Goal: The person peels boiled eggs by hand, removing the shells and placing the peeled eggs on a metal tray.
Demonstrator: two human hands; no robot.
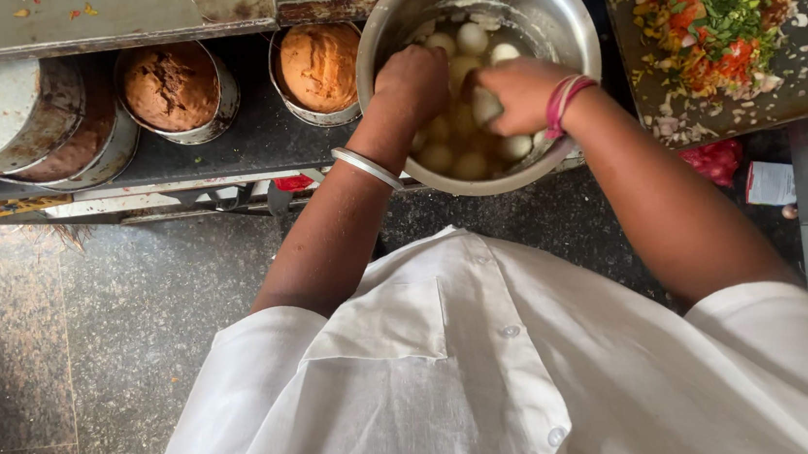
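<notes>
A dark bench (250, 133) runs across the top of the view, above a speckled stone floor (92, 332). On the bench stands a steel bowl (561, 18) holding pale peeled eggs (472, 36) in a little water. Both hands are inside the bowl. The left hand (414, 82) is curled down among the eggs, though whether it grips one cannot be told. The right hand (519, 90) has its fingers closed round an egg (485, 105) near the bowl's middle. Left of the bowl sit two round tins of brown paste (173, 87). Right of the bowl lies a tray (802, 100) of chopped vegetables (712, 15).
</notes>
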